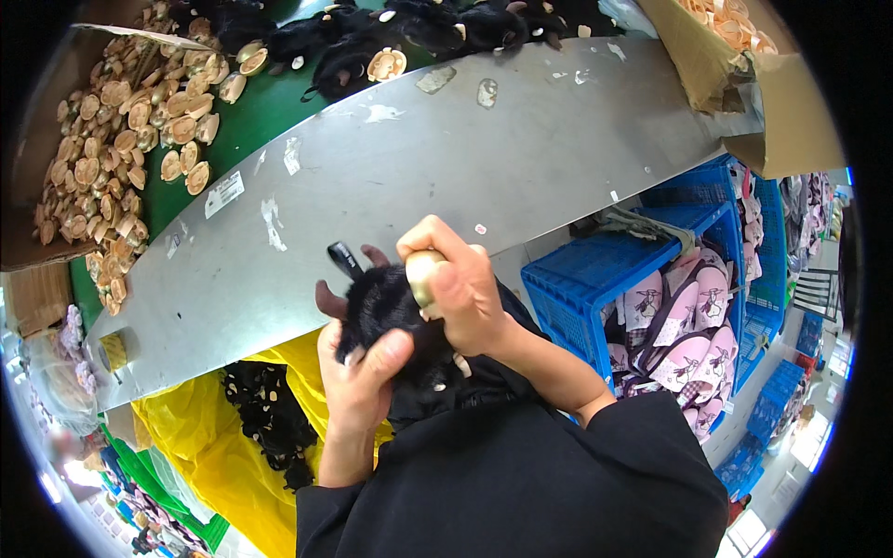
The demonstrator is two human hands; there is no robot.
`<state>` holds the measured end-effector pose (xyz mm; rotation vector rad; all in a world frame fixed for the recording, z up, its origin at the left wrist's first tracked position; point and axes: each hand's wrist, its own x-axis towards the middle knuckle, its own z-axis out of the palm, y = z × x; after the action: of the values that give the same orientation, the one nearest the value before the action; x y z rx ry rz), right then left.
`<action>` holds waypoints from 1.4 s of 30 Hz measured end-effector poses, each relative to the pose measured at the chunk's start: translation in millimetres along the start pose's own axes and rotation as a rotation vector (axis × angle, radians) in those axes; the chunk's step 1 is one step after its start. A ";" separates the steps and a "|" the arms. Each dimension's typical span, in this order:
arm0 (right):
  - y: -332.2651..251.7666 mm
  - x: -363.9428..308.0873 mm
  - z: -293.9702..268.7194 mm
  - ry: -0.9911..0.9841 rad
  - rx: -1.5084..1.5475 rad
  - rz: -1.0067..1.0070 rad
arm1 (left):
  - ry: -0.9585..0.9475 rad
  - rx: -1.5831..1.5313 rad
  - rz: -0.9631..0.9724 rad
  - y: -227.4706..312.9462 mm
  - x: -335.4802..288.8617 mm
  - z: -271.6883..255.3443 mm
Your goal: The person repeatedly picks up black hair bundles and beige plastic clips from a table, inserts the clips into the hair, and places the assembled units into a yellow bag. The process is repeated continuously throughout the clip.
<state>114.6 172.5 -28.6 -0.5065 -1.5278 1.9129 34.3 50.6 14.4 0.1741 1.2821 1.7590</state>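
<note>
A black furry plush toy (379,302) with brownish ear-like tabs and a black ribbon loop is held in front of my body, over the near edge of the metal table. My left hand (358,377) grips it from below, its thumb pressed on the fur. Closed around a rounded gold plastic shell piece (422,275), my right hand (458,290) brings it against the toy's right side. Whether the piece is fastened to the fur is hidden by my fingers. Small pale tabs stick out of the toy's lower part.
Gold-and-tan shells (116,149) fill a carton at left. Black plush toys (419,26) line the far side of the grey metal table (391,158). A yellow bag (195,428) of black pieces hangs below. Blue crates (572,288) with pink slippers (670,325) stand right, under a carton (800,116).
</note>
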 end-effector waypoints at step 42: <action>5.2 12.5 -2.5 0.188 -0.820 -0.621 | 0.099 0.320 0.401 -7.1 8.5 4.4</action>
<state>105.9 182.0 -33.1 -0.4506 -2.0027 0.7150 36.2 60.1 7.4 0.5652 1.6872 1.8976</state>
